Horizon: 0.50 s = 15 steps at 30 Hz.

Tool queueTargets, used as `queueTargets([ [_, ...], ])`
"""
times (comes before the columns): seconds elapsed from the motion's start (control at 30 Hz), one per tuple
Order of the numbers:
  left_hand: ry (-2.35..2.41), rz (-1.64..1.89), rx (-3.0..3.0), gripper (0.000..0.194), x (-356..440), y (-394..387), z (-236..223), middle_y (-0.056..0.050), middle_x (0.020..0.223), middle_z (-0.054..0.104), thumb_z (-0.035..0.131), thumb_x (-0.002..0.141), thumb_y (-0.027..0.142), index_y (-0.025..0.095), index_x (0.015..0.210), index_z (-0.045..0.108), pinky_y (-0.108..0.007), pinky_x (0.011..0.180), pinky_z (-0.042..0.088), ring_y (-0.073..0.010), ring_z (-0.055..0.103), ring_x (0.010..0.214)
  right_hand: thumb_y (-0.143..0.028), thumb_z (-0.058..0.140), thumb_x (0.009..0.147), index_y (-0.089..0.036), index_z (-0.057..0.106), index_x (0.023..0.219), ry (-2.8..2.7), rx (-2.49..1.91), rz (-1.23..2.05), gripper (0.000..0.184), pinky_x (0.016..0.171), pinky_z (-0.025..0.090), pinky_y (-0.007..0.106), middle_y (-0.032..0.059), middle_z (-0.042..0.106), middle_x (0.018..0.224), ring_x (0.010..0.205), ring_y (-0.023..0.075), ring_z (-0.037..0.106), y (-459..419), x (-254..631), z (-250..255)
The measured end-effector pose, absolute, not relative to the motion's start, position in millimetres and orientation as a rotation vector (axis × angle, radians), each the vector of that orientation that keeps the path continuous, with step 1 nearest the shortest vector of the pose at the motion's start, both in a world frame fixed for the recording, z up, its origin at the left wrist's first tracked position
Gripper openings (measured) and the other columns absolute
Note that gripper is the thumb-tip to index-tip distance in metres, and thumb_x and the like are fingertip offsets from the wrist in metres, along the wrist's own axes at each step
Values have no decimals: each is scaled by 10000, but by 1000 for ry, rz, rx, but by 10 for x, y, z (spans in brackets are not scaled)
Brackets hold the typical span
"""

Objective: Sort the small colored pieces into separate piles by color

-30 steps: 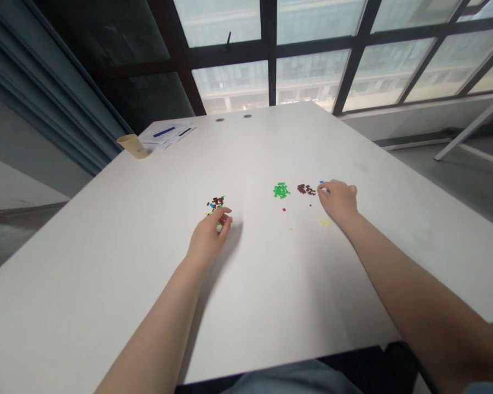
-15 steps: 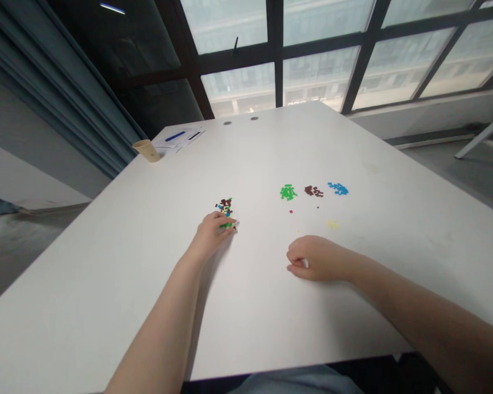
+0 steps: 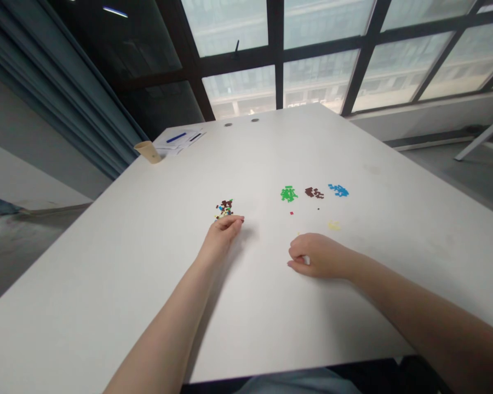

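My left hand is pinched on a small dark brown toy brick, which just shows at the fingertips a little above the white table. Right behind that hand lies a mixed pile of tiny bricks in brown, green, blue and yellow, its near part hidden by my fingers. My right hand rests on the table with its fingers curled in and a small gap inside the thumb; nothing shows in it. Beyond it are a few yellow bricks and a single red brick.
Separate groups of green bricks, brown bricks and blue bricks lie in a row at the right. A paper cup stands at the table's left edge beside papers with a blue pen on them.
My left hand has pulled back from the mixed pile, slightly to the right and up, with a dark brown brick in its fingertips. The right hand has hardly moved.
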<state>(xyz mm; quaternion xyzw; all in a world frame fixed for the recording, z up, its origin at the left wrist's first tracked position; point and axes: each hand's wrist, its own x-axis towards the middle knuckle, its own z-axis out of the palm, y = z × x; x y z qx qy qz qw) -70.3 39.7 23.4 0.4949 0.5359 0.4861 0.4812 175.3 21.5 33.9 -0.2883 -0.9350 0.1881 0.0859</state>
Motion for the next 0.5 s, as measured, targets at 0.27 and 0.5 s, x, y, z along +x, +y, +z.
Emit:
queueTargets([
  [0.27,656,1047,462,262,-219,-14,321,37,811,508,736,547,443,274,708,617,-210,588,410,-65,464,673,-268,450,784,-175,359,536,-2810,-912,538,280,574,250,246,-21,429,555,565,105,363,204,1745,345],
  [0.5,661,966,496,219,-226,-31,292,29,795,498,698,586,476,285,673,635,-223,591,401,-80,464,698,-278,449,789,-177,373,535,-2819,-905,536,284,570,257,247,-23,426,557,559,106,356,203,1753,352],
])
